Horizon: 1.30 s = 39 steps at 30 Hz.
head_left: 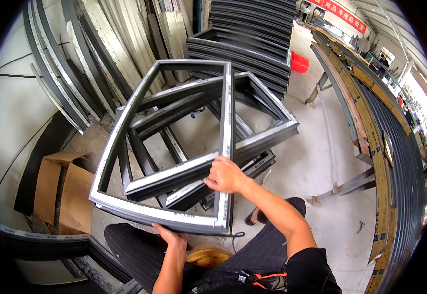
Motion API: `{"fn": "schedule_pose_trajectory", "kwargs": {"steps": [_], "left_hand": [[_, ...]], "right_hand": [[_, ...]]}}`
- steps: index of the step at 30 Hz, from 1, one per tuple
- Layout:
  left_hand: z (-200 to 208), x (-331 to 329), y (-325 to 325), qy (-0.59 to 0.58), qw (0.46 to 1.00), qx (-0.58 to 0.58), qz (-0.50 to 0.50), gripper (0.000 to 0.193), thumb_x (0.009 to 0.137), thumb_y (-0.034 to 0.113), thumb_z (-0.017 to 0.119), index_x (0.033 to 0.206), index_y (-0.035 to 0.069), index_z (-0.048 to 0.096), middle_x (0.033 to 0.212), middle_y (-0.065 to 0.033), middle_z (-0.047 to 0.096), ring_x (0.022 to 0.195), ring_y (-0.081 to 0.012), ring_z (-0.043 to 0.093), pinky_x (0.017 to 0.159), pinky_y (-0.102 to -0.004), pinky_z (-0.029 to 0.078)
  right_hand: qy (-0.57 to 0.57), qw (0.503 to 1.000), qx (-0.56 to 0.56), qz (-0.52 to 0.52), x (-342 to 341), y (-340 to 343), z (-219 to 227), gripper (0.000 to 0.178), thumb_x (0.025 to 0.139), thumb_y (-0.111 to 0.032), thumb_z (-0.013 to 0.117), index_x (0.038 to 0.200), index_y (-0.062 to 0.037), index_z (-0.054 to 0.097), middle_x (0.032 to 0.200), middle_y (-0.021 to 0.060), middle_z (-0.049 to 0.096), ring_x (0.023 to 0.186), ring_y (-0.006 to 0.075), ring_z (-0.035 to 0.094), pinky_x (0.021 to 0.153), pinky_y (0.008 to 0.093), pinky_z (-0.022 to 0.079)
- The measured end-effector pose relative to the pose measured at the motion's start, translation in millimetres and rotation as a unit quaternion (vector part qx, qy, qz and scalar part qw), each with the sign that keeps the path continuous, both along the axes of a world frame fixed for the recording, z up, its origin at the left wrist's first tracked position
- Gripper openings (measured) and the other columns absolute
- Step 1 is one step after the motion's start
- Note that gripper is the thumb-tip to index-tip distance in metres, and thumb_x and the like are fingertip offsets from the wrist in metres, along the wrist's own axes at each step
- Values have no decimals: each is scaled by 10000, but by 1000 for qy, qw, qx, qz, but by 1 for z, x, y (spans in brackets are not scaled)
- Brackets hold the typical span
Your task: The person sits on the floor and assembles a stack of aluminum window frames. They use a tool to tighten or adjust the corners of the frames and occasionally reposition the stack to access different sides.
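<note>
A dark window frame (227,120) with white film on its faces is tilted up in front of me. My right hand (225,175) is wrapped round its right side bar, low down. Under the frame's near bar, my left hand (171,236) supports the edge; its thumb shows on the near face and the other fingers are hidden. Behind it, a second window frame (267,136) lies askew on further frames (194,193) stacked on the floor. Whether the held frame touches the stack I cannot tell.
An open cardboard box (76,201) stands at the left. Long profiles (120,44) lean on the back wall. A tall stack of dark frames (250,29) stands behind, beside a red bucket (299,62). A long bench with profiles (375,132) runs along the right.
</note>
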State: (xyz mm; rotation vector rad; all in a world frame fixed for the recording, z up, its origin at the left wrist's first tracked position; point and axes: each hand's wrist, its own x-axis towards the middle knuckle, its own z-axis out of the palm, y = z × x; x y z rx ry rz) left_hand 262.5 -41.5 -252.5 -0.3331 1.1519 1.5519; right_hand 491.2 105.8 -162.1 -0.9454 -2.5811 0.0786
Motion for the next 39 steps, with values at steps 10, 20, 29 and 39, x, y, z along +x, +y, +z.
{"fn": "schedule_pose_trajectory", "kwargs": {"steps": [10,20,29,39], "left_hand": [[-40,-112,-1,86,986,-8,-140,680,903,689,345,1101,70,547,891,-133,617,815,-310,618,751,-471,533],[-18,-138,77,112,950,7,-292,733,887,708,356,1165,58,549,1041,-181,641,894,-341,656,791,-536,533],[-15,-129,100,91,947,18,-307,848,871,741,326,1342,49,460,1277,-136,565,1142,-292,566,969,-497,439],[6,-39,-100,-40,929,87,-357,563,1011,466,312,1212,-31,483,1125,-154,602,1051,-220,588,955,-383,444]], "right_hand": [[40,990,-48,-130,-58,-72,6,388,829,-319,587,531,-76,645,560,58,579,709,235,552,885,370,387],[58,975,-13,-214,-81,-73,1,380,821,-308,602,542,-53,635,560,86,561,659,269,535,821,428,384],[70,970,33,-229,-86,-65,1,335,796,-239,646,536,-31,607,576,105,566,647,297,526,799,414,400],[39,965,-200,-165,-40,-197,35,271,784,-208,698,983,-41,625,974,134,605,905,325,582,803,410,467]]}}
